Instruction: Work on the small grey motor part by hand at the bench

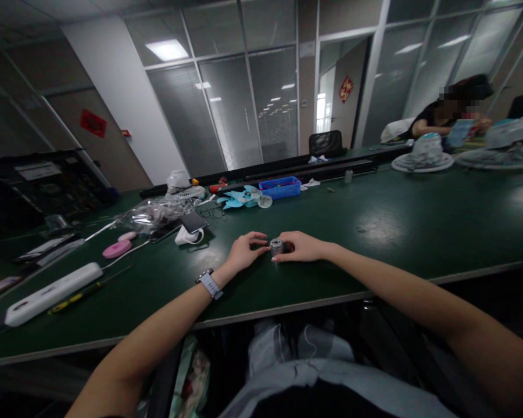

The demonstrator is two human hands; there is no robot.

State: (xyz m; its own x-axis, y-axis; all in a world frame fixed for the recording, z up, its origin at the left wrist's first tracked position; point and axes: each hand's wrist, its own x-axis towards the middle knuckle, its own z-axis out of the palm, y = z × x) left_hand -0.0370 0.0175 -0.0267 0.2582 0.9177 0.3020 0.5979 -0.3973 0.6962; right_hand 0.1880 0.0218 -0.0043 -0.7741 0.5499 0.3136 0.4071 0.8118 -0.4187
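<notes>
A small grey metal cylinder [276, 248] stands upright on the green table [331, 226], near the front edge. My right hand [303, 247] is closed round its right side, with fingers and thumb against it. Just left of the cylinder is my left hand [245, 252], its fingers apart and curved towards it, the fingertips close to its side. Whether the left fingertips touch the metal cannot be made out. A watch with a pale strap [210, 285] is on my left wrist.
Left are a white power strip [54, 293], a yellow screwdriver [76, 297], a pink disc [117, 248] and a white plug [188, 235]. Behind lie blue fan blades [244, 198] and a blue basket [281, 188]. Fan parts [422, 155] and a person [444, 113] are at back right.
</notes>
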